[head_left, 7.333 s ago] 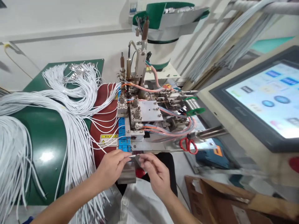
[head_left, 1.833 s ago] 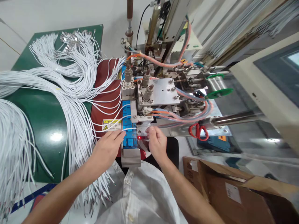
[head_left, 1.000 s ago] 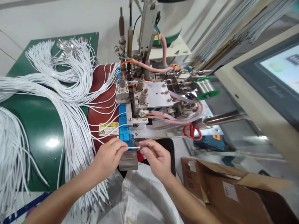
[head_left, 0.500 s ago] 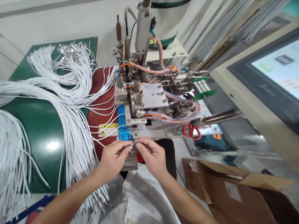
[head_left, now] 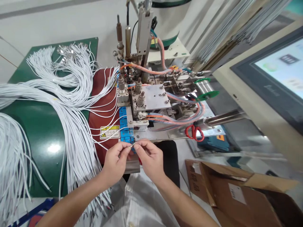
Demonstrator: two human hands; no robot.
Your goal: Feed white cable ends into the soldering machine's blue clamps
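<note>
My left hand (head_left: 117,159) pinches a white cable near its end, in front of the machine. The cable's thin wire end (head_left: 133,145) shows between my two hands. My right hand (head_left: 150,157) has its thumb and forefinger closed on the tip of that end. Just beyond my fingertips is a row of blue clamps (head_left: 123,121), with several white cables running into it from the left. A large bundle of white cables (head_left: 68,132) lies to the left of my left hand, its loose ends hanging over the table's front edge.
The green table (head_left: 44,132) carries more cable bundles. A warning label (head_left: 109,132) is on the brown-red plate (head_left: 100,86). Behind the clamps stand the machine (head_left: 153,96), a solder wire spool (head_left: 204,89) and red-handled scissors (head_left: 194,133). A screen (head_left: 281,66) and cardboard box (head_left: 236,195) are at right.
My right hand has moved slightly left, and its fingertips are now closer to those of my left hand. The wire end between them has shifted a little left.
</note>
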